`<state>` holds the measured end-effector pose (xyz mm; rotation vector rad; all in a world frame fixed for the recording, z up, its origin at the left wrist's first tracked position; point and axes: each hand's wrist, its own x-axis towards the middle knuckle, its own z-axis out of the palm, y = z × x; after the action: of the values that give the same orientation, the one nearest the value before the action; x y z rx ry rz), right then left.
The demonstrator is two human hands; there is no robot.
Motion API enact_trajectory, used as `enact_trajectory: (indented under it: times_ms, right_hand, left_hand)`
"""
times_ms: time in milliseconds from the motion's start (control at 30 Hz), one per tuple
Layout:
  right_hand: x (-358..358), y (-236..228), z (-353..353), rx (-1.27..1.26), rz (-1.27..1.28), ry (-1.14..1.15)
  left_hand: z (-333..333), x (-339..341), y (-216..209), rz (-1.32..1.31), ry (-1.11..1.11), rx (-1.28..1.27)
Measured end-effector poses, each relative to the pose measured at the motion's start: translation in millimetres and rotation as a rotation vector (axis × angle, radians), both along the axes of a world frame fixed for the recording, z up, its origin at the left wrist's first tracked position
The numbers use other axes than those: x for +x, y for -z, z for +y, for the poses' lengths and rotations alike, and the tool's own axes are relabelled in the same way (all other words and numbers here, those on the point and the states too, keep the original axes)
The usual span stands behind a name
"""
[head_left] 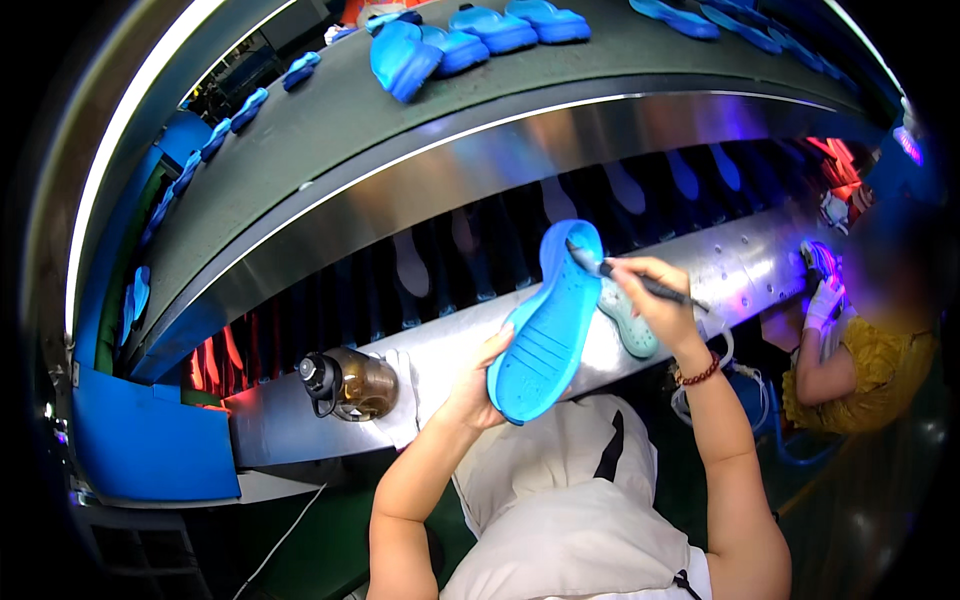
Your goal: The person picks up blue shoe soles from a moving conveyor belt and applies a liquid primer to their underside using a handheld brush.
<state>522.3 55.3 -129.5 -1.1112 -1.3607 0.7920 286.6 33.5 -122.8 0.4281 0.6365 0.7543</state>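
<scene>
My left hand (472,392) grips the wide end of a blue shoe sole (540,350), its fingers wrapped round the edge. The sole is tilted, with its grooved, rimmed inner face turned up toward me. In my right hand (655,295) is a slim brush (655,285) with a dark handle, held like a pen. The brush tip reaches into the hollow at the narrower far end of the sole and appears to touch it. Partly behind my right hand, a pale green sole (637,335) lies on the metal ledge.
A brown-tinted bottle (365,385) with a black lid stands on the metal ledge (290,425) at left. Beyond runs a dark conveyor belt (330,130) carrying several blue soles (490,30). More soles (410,265) lie on the shadowed lower level. A person (850,370) works at right.
</scene>
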Motion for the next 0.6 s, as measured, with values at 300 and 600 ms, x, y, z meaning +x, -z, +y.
enact_trajectory:
  times_ms: [300,600]
  right_hand:
    - [49,10,-13,0.1,0.818,-0.158]
    - [49,52,-9,-0.183,0.931,0.173]
  left_hand:
    - [34,-65,-109,-0.245,-0.291,0.622]
    - [159,-72,-137,-0.4,-0.775,0.387]
